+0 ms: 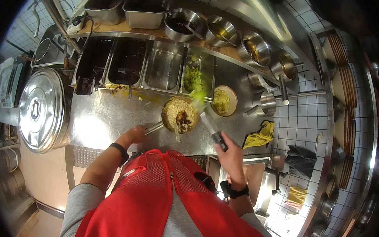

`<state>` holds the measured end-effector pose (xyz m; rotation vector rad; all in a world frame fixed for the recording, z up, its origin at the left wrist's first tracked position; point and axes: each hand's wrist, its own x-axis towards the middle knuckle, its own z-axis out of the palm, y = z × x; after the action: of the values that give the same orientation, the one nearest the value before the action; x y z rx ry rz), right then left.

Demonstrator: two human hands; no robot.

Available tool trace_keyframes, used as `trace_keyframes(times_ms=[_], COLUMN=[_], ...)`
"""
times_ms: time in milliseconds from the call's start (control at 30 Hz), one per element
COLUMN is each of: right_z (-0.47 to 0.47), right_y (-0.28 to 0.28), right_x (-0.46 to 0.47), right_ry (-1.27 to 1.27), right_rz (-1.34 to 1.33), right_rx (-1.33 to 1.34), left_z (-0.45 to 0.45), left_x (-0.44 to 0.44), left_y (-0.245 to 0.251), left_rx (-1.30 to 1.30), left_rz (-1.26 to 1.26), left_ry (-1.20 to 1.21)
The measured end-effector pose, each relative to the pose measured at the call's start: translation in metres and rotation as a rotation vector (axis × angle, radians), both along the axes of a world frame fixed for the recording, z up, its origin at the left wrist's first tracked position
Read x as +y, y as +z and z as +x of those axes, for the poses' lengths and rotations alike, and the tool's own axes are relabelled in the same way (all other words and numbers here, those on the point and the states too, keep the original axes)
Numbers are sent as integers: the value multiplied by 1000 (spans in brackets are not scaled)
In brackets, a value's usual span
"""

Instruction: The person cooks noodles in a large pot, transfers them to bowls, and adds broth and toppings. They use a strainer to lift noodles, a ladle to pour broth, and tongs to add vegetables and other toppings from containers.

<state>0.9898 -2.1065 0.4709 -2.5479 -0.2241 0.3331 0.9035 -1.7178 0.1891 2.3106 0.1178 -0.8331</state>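
Note:
My left hand (136, 134) grips the metal handle of a small round pan (163, 115) on the steel counter. In the pan lie pale noodles (176, 105) topped with dark brown minced sauce (184, 119). A pale, narrow utensil handle (177, 132) sticks out over the pan's near rim. My right hand (229, 153) is closed around the black handle of a metal spatula-like utensil (209, 123). Its far end is hidden by blurred chopped green vegetable (198, 99), just right of the pan's rim. Beyond that, more chopped greens (192, 79) fill part of a steel insert tray (207, 68).
A bowl of pale green chopped vegetable (221, 101) stands right of the pan. Dark-filled trays (128, 61) and a steel tray (163, 65) line the back, below a shelf of steel bowls (183, 24). A lidded pot (42, 110) is left; a yellow cloth (261, 134) lies right.

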Motion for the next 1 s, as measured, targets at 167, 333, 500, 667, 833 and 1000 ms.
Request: trace_keyframes(times_ms=[167, 333, 500, 667, 833, 1000], right_z=[-2, 45, 89, 149, 169, 203], right_y=[-31, -41, -39, -75, -103, -128], right_x=[-6, -38, -44, 27, 67, 41], right_ry=[52, -98, -87, 58, 93, 37], right_rz=[-23, 6, 13, -143, -181, 118], right_rx=[-47, -175, -131, -99, 21, 132], left_z=[1, -3, -13, -3, -5, -3], left_x=[-2, -8, -21, -31, -41, -58], left_y=[12, 17, 28, 34, 29, 29], left_rx=[12, 45, 108, 224, 28, 146], left_rz=[3, -74, -56, 13, -90, -32], left_ry=[2, 38, 87, 41, -4, 108])
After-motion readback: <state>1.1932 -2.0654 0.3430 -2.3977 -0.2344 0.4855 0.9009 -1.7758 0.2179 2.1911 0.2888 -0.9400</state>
